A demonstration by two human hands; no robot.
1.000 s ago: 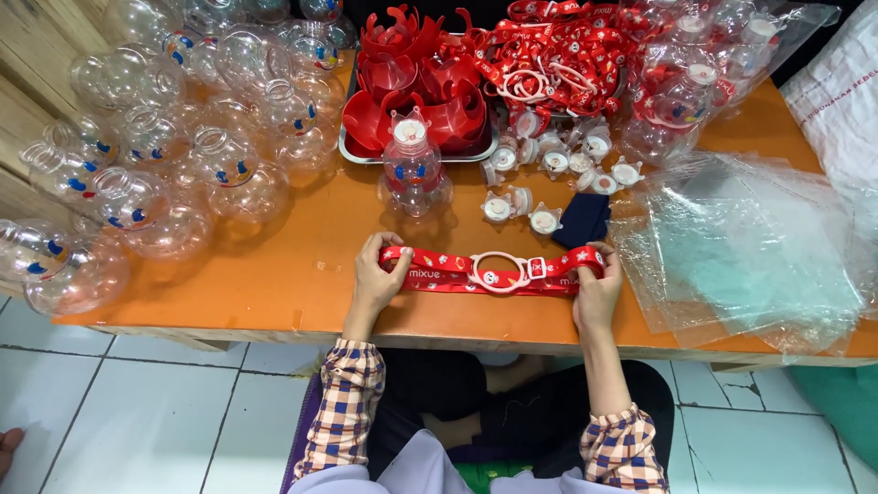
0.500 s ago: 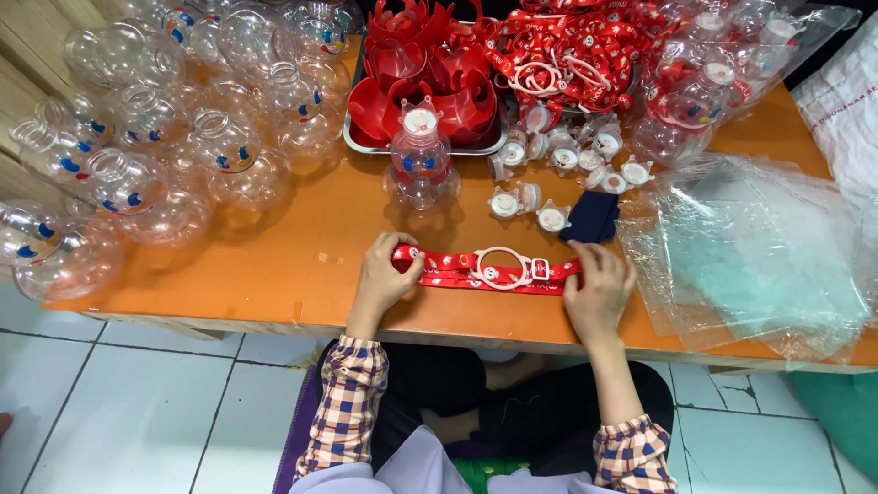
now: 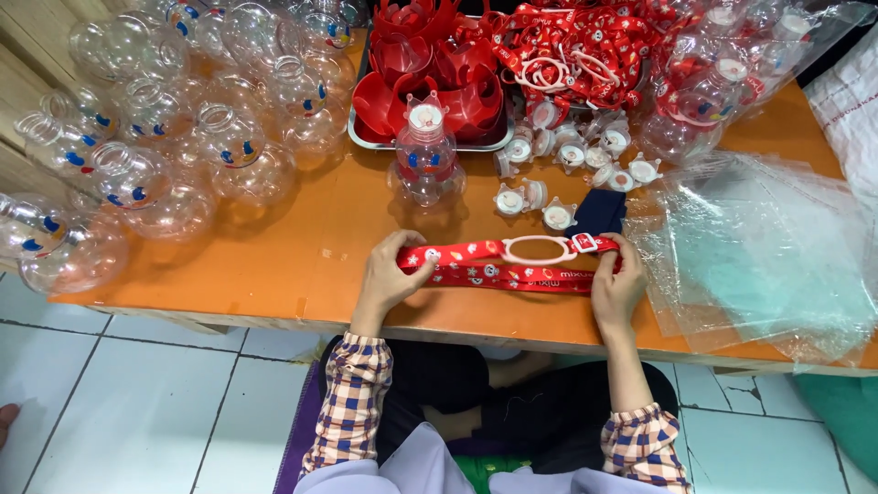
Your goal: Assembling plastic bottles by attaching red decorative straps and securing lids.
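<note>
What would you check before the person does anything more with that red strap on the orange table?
1. Left hand grips one end of the red strap: ok.
2. Right hand grips the other end: ok.
3. Strap lies flat on the orange table: ok.
4. White ring sits mid-strap, unobstructed: ok.
5. Capped clear bottle stands upright, apart from the strap: ok.
6. Strap buckle fastened: cannot tell.

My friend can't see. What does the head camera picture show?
Two hands, left and right, hold a red printed strap with a pink ring flat on an orange table. Clear round bottles, small caps and plastic bags surround it.
</note>
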